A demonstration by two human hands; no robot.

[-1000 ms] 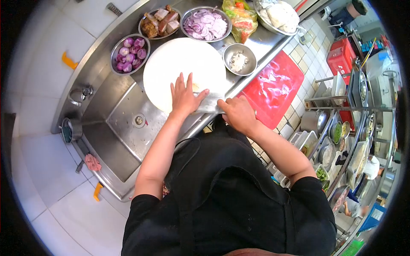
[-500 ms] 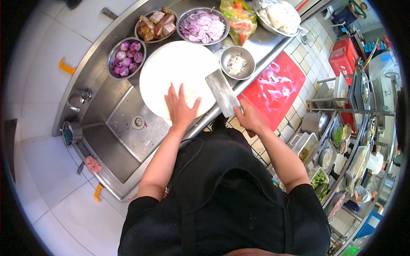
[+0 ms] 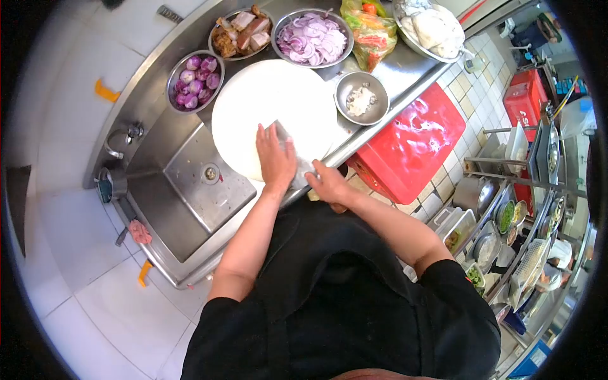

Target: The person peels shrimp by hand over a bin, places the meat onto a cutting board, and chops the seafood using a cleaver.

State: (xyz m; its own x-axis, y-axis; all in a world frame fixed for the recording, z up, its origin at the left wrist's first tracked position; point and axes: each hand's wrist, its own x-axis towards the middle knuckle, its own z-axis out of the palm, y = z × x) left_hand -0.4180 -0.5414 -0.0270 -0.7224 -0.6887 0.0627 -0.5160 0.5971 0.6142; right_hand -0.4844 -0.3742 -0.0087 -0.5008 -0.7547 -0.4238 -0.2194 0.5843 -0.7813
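Observation:
A round white cutting board lies across the edge of the sink. My right hand grips the handle of a cleaver, its wide blade lying over the near part of the board. My left hand rests flat beside the blade with its fingers stretched out, and seems to touch it. Anything under that palm or blade is hidden. To the right of the board stands a small metal bowl with pale chopped pieces in it.
Bowls of peeled purple onions, meat chunks and sliced onions line the back. Beside them are a vegetable bag and a bowl of white poultry. A sink is left; a red lidded container stands right.
The cleaver has swung left from the board's right edge to beside my left hand, my right hand moving with it. My left hand's fingers have drawn closer together.

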